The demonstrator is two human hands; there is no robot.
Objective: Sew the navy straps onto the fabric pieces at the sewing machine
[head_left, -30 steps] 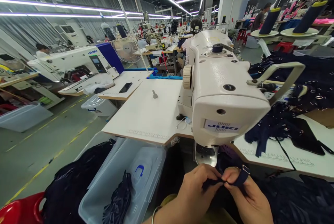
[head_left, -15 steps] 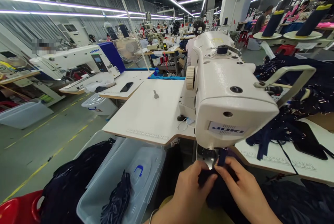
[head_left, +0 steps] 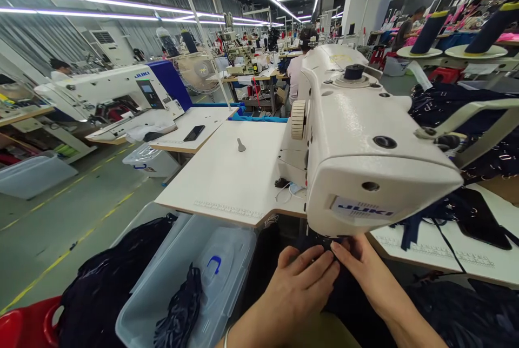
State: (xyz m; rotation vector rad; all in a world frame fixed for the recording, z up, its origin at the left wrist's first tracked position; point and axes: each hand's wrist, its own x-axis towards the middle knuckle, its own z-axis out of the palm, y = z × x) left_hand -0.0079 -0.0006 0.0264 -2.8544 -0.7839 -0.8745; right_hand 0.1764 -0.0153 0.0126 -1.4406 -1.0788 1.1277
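Beneath the head of a white sewing machine (head_left: 377,148), both my hands are at a dark navy fabric piece (head_left: 314,241). My left hand (head_left: 300,283) lies over the fabric with its fingers stretched out and somewhat spread; its thumb is hidden. Close beside its fingertips, my right hand (head_left: 365,264) pinches a navy strap between thumb and fingers, right under the machine's front. The needle and presser foot are hidden behind the machine head. Dark cloth also hangs below the hands over my lap.
On the left, a white table (head_left: 227,169) bears a small grey metal piece (head_left: 241,145). Below it stands a clear plastic bin (head_left: 239,261) with navy pieces inside. Navy straps with metal buckles (head_left: 458,102) are heaped on the right, near a black phone (head_left: 484,223). A red stool (head_left: 30,323) is lower left.
Both hands have moved the navy piece up and forward under the machine head. The left hand has gone from a pinch to stretched fingers. The buckle seen earlier is now hidden.
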